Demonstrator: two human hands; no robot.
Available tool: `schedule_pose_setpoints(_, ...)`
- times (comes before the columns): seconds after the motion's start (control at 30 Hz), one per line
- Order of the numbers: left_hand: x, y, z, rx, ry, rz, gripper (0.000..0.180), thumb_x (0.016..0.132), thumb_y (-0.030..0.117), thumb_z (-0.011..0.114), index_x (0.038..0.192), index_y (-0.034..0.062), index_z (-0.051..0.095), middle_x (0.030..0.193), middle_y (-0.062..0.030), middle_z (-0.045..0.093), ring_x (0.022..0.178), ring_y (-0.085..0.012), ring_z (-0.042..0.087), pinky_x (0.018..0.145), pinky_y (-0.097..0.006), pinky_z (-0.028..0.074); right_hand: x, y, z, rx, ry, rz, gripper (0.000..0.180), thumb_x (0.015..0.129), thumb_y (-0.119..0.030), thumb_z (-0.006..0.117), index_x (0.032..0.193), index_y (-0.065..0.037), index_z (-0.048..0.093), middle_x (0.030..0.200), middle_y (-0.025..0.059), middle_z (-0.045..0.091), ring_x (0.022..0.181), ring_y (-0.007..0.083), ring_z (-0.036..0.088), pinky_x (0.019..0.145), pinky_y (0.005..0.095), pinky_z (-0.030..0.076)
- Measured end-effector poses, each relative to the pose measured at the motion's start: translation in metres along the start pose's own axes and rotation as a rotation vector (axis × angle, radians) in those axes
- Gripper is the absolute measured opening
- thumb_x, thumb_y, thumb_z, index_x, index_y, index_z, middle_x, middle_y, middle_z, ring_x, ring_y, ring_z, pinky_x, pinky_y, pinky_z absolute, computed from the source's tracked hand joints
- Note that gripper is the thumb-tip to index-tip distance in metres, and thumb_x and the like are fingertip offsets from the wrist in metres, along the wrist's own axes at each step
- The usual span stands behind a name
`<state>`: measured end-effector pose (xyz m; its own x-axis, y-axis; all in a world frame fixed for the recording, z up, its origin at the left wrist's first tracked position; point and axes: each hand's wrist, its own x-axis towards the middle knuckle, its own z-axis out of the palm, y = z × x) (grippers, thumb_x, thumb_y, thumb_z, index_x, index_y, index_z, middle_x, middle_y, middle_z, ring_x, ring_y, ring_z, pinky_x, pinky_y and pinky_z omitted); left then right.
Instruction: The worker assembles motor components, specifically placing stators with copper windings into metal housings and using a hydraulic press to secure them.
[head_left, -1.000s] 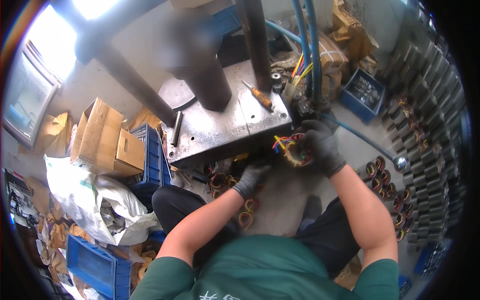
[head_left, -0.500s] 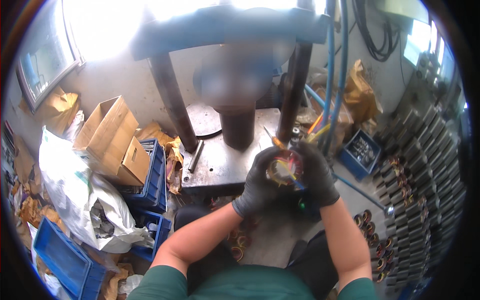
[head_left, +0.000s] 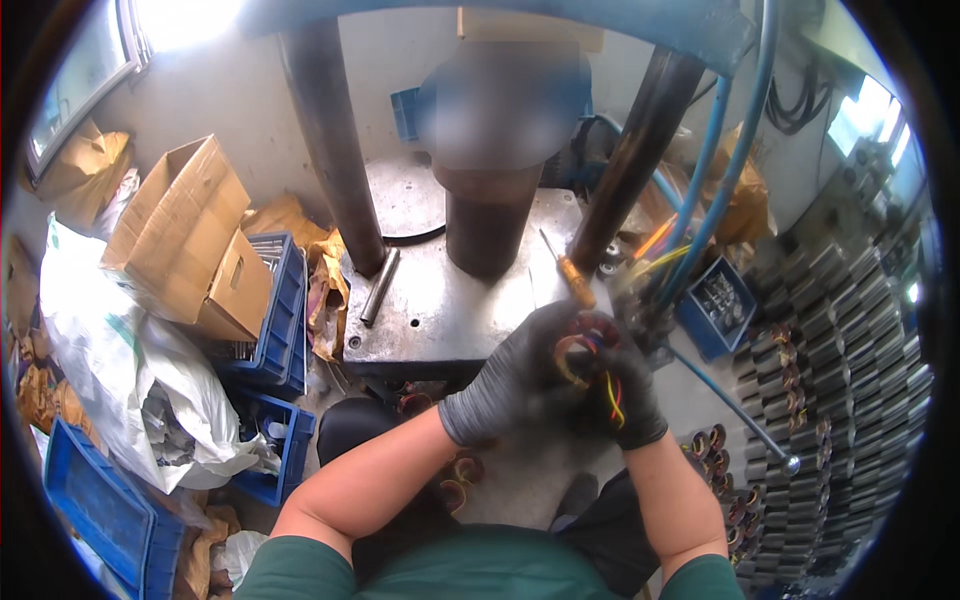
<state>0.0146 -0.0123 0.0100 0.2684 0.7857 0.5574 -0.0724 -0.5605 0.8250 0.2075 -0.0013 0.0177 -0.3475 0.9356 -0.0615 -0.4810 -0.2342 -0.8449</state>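
Metal worktop lies beneath a press ram. Left hand and right hand both grasp a wound ring by the worktop's front right corner; exact finger placement is blurred. The ring is in hand, not set down, its leads loose, so handling looks unfinished; more rings lie at right on the floor. On the worktop, a screwdriver lies near the right edge, a rod near the left. Room for moving shows along the front edge, left of the hands, and between the knees.
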Motion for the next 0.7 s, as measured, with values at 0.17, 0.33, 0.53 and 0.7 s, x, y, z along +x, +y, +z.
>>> schedule_pose_setpoints(0.17, 0.001, -0.013, -0.009, 0.040, -0.005, -0.311, 0.066, 0.093, 0.021, 0.078, 0.150, 0.0040, 0.049, 0.133, -0.0137, 0.056, 0.122, -0.0209, 0.060, 0.101, -0.037, 0.052, 0.004, 0.011, -0.003, -0.154, 0.040, -0.081, 0.065, 0.081, -0.015, 0.071, 0.141, -0.001, 0.051, 0.124, 0.0124, 0.065, 0.114, 0.0230, 0.065, 0.102, 0.0362, 0.052)
schedule_pose_setpoints(0.33, 0.002, -0.021, -0.005, 0.188, 0.049, -0.363, 0.053, 0.090, 0.016, 0.078, 0.137, 0.0004, 0.060, 0.116, -0.0153, 0.064, 0.108, -0.0229, 0.067, 0.096, -0.037, 0.054, -0.002, 0.014, 0.002, -0.254, 0.039, -0.009, 0.070, 0.081, -0.013, 0.073, 0.145, -0.004, 0.046, 0.128, 0.0113, 0.062, 0.118, 0.0209, 0.061, 0.105, 0.0363, 0.049)
schedule_pose_setpoints(0.53, 0.007, -0.023, -0.008, 0.369, 0.076, -0.414, 0.049, 0.080, 0.011, 0.080, 0.126, 0.0025, 0.064, 0.111, -0.0190, 0.069, 0.102, -0.0310, 0.071, 0.092, -0.040, 0.056, -0.007, 0.022, 0.016, -0.417, -0.008, -0.032, 0.081, 0.082, -0.007, 0.078, 0.152, -0.007, 0.037, 0.136, 0.0096, 0.055, 0.125, 0.0192, 0.054, 0.109, 0.0370, 0.046)
schedule_pose_setpoints(0.7, 0.015, -0.028, -0.007, 0.562, 0.003, -0.472, 0.045, 0.074, 0.012, 0.082, 0.115, 0.0061, 0.065, 0.112, -0.0199, 0.070, 0.103, -0.0376, 0.070, 0.090, -0.044, 0.057, -0.009, 0.041, 0.015, -0.591, -0.093, -0.223, 0.086, 0.082, -0.006, 0.079, 0.155, -0.010, 0.033, 0.142, 0.0095, 0.050, 0.131, 0.0194, 0.049, 0.112, 0.0369, 0.042)
